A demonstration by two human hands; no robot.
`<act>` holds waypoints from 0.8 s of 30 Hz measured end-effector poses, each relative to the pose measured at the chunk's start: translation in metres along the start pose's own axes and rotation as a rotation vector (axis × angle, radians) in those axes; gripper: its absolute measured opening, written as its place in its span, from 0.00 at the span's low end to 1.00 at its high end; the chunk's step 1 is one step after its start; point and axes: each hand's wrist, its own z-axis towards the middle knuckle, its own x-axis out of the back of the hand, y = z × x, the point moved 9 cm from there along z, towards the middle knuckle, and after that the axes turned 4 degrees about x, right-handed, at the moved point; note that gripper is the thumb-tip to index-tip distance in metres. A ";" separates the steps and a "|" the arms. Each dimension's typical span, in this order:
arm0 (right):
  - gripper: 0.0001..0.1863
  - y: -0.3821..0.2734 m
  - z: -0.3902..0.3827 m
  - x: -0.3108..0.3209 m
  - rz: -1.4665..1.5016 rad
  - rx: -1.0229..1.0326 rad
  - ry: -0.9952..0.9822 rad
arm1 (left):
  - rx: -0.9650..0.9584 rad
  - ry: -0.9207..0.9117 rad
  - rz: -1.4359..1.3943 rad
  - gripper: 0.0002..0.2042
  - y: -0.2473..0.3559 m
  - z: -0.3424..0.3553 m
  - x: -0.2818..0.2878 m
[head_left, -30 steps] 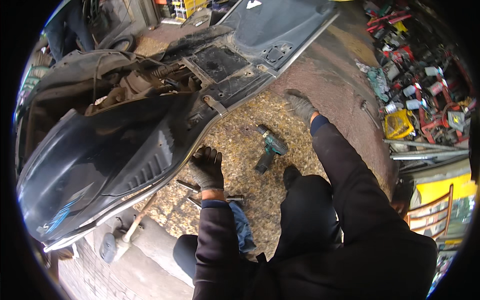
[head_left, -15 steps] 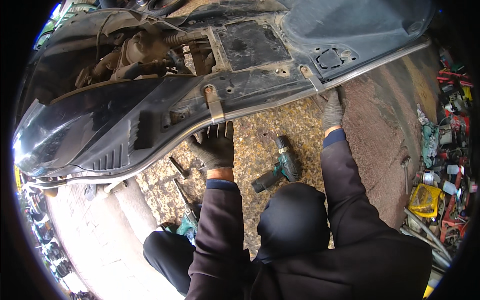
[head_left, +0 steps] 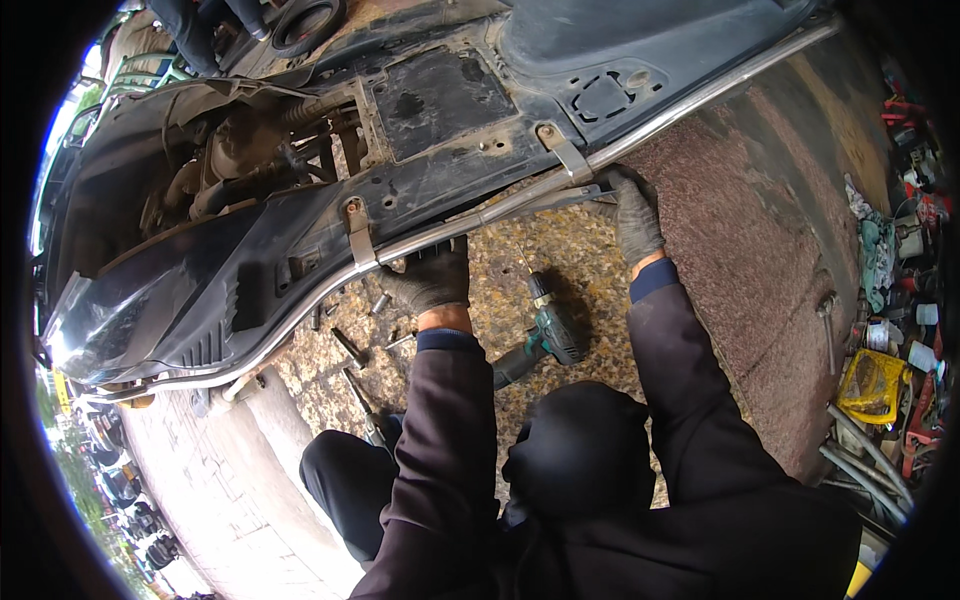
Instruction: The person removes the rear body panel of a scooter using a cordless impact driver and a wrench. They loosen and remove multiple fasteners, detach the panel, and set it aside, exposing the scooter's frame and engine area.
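"What was nearest?"

"Two dark-clad knees (head_left: pixel 580 450), then rough, pebbled ground (head_left: pixel 490 270) in yellow and brown. Towards its near edge a green-and-black drill (head_left: pixel 560 335) lay on its side, thin bit pointing away. Further left lay a short, dull metal rod (head_left: pixel 349 347)."

"And the hands?"

"Both wore dusty grey gloves. The left hand (head_left: pixel 430 280) reached beneath the near edge of a vehicle body (head_left: pixel 430 170), just beside a flat metal bracket (head_left: pixel 359 235); its fingertips were hidden, so I could not tell whether they were spread or gripping. The right hand (head_left: pixel 637 215) was at the same edge, near a second bracket (head_left: pixel 564 153), fingers bent inward; whether they pinched anything could not be told."

"How did the body look?"

"Long and blackish, it stretched across the far edge of the pebbled ground. A smooth silver tube (head_left: pixel 660 122) followed its near edge in a gentle curve. The left end was glossy and rounded, with slanting ribs (head_left: pixel 203 350). The middle was matt and scuffed, around a squarish cover (head_left: pixel 445 103). Dusty brown mechanical parts (head_left: pixel 240 145) showed through an opening."

"Farthest off?"

"A round black tyre (head_left: pixel 308 25), past the body's far edge."
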 end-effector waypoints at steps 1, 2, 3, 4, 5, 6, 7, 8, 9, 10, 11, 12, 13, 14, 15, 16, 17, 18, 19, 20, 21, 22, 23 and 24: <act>0.18 -0.001 -0.001 0.001 0.023 0.014 -0.008 | -0.025 0.018 0.051 0.38 0.004 -0.001 0.002; 0.18 -0.001 -0.002 -0.001 0.061 0.029 -0.040 | -0.033 0.045 0.061 0.39 0.007 -0.004 0.006; 0.18 -0.001 -0.003 0.000 -0.001 0.046 -0.036 | -0.056 0.060 0.081 0.40 0.015 -0.007 0.009; 0.16 -0.004 -0.004 -0.003 -0.054 0.081 -0.074 | -0.076 0.084 0.094 0.41 0.024 -0.012 0.012; 0.16 -0.012 -0.005 -0.007 -0.179 0.182 -0.112 | -0.097 0.090 0.091 0.40 0.035 -0.016 0.012; 0.15 -0.019 -0.007 -0.011 -0.301 0.273 -0.139 | -0.107 0.103 0.079 0.40 0.044 -0.020 0.013; 0.14 -0.018 -0.006 -0.013 -0.276 0.256 -0.159 | -0.111 0.115 0.065 0.40 0.051 -0.022 0.013; 0.14 -0.017 -0.006 -0.014 -0.256 0.234 -0.160 | -0.125 0.159 0.045 0.41 0.056 -0.025 0.017; 0.13 -0.018 -0.006 -0.014 -0.236 0.216 -0.156 | -0.125 0.170 0.055 0.40 0.058 -0.026 0.017; 0.12 -0.026 -0.007 -0.017 -0.344 0.285 -0.158 | -0.118 0.158 0.080 0.40 0.058 -0.025 0.015; 0.11 -0.035 -0.008 -0.021 -0.453 0.354 -0.160 | -0.124 0.185 0.092 0.40 0.058 -0.025 0.017; 0.10 -0.043 -0.010 -0.027 -0.562 0.423 -0.164 | -0.123 0.170 0.109 0.40 0.057 -0.024 0.016; 0.10 -0.058 -0.017 -0.037 -0.843 0.590 -0.155 | -0.114 0.167 0.080 0.39 0.054 -0.023 0.017; 0.10 -0.069 -0.026 -0.050 -1.115 0.756 -0.149 | -0.108 0.133 0.063 0.39 0.054 -0.022 0.015; 0.10 -0.076 -0.036 -0.067 -1.378 0.942 -0.142 | -0.103 0.108 0.057 0.38 0.053 -0.022 0.013; 0.12 -0.077 -0.039 -0.072 -1.392 0.908 -0.183 | -0.092 0.083 0.036 0.38 0.053 -0.021 0.013; 0.12 -0.082 -0.042 -0.075 -1.388 0.899 -0.184 | -0.084 0.071 0.032 0.38 0.054 -0.020 0.012; 0.12 -0.088 -0.047 -0.079 -1.396 0.940 -0.195 | -0.075 0.059 0.028 0.38 0.055 -0.019 0.012; 0.16 -0.084 -0.044 -0.078 -1.266 0.786 -0.264 | -0.057 0.008 -0.004 0.38 0.057 -0.017 0.008; 0.20 -0.070 -0.038 -0.074 -1.169 0.530 -0.355 | -0.075 0.003 -0.070 0.38 0.059 -0.014 0.008; 0.21 -0.079 -0.048 -0.084 -1.301 0.712 -0.401 | -0.080 0.008 -0.093 0.38 0.060 -0.012 0.008; 0.22 -0.075 -0.050 -0.088 -1.504 0.752 -0.432 | -0.103 0.033 -0.102 0.38 0.061 -0.010 0.011; 0.22 -0.077 -0.052 -0.091 -1.509 0.796 -0.450 | -0.123 0.035 -0.121 0.36 0.060 -0.007 0.010; 0.21 -0.074 -0.049 -0.089 -1.571 0.756 -0.461 | -0.131 -0.019 -0.139 0.36 0.060 -0.005 0.006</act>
